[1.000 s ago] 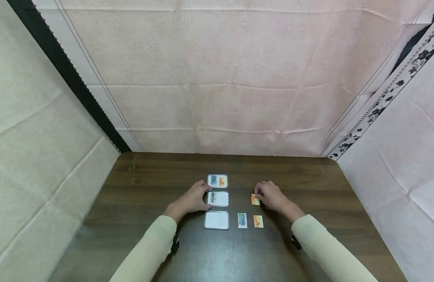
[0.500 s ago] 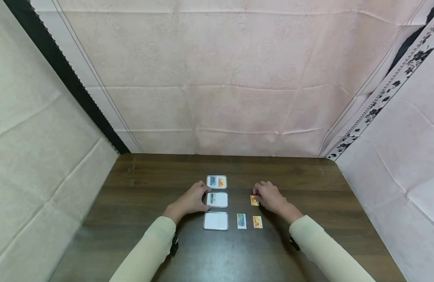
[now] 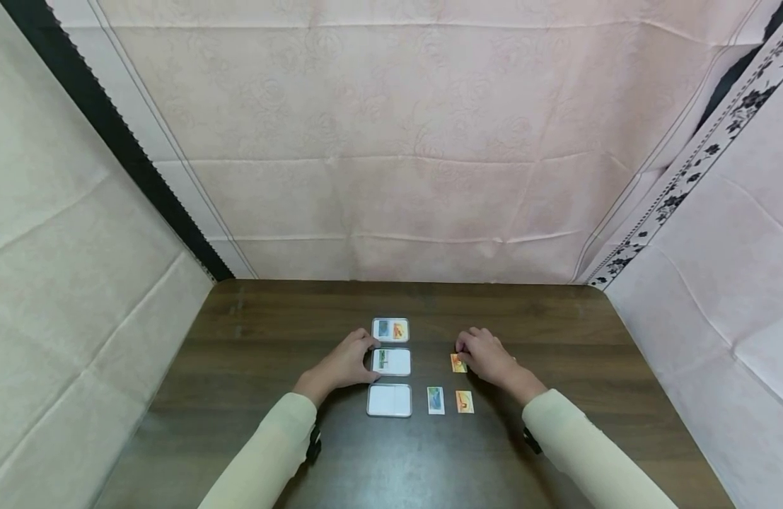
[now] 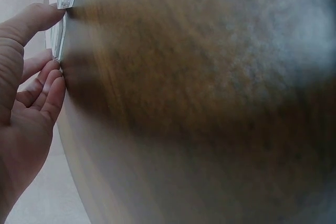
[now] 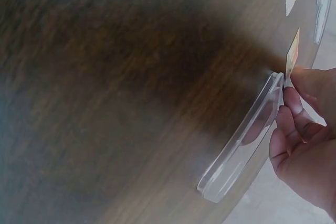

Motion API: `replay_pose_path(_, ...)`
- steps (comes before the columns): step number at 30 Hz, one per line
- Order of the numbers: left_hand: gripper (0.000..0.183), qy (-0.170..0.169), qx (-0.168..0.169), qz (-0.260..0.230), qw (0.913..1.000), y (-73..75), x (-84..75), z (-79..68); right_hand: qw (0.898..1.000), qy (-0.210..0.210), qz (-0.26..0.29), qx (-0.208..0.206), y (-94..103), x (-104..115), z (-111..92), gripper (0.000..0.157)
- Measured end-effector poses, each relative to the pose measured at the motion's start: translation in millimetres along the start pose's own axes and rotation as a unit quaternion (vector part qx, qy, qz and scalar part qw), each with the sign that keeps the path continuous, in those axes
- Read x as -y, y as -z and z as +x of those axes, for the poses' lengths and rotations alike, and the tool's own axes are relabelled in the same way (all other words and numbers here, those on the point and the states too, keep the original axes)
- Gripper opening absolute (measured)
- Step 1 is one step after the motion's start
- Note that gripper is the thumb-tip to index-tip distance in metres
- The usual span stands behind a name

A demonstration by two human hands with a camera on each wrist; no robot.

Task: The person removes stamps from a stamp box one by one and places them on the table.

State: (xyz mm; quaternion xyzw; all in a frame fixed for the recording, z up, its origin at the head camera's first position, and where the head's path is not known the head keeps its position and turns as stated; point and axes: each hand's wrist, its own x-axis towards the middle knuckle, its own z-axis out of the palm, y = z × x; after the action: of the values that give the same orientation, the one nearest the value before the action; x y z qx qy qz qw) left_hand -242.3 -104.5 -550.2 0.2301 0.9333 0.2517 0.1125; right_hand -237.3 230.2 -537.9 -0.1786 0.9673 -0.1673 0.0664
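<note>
My left hand [image 3: 344,362] holds the middle of three flat clear cases, its thumb and fingers at opposite corners of the left side. This middle case [image 3: 399,362] has a white inside and one greenish stamp [image 3: 383,360] at the left. Thumb and fingertips lie along the case edge [image 4: 61,40] in the left wrist view. My right hand [image 3: 491,359] pinches an orange stamp [image 3: 457,363] between thumb and finger. In the right wrist view, this stamp [image 5: 293,51] stands on edge at the fingertips, above a clear plastic case [image 5: 241,140] mostly hidden by the hand in the head view.
The far case [image 3: 390,320] contains a blue and an orange stamp. Nearest me lies a case [image 3: 389,401] with only white inside. To its right on the brown table [image 3: 270,311] are a blue stamp [image 3: 436,401] and an orange stamp [image 3: 464,401]. Pale cloth [image 3: 391,177] hangs behind.
</note>
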Motion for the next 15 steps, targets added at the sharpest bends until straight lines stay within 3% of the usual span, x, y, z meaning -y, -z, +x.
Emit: replay_pose_path(15, 0.063, -0.002, -0.007, -0.014, 0.9999, -1.0, 0.8, 0.4, 0.997, 0.052, 0.044, -0.034, 11.1, 12.6, 2.1, 0.009)
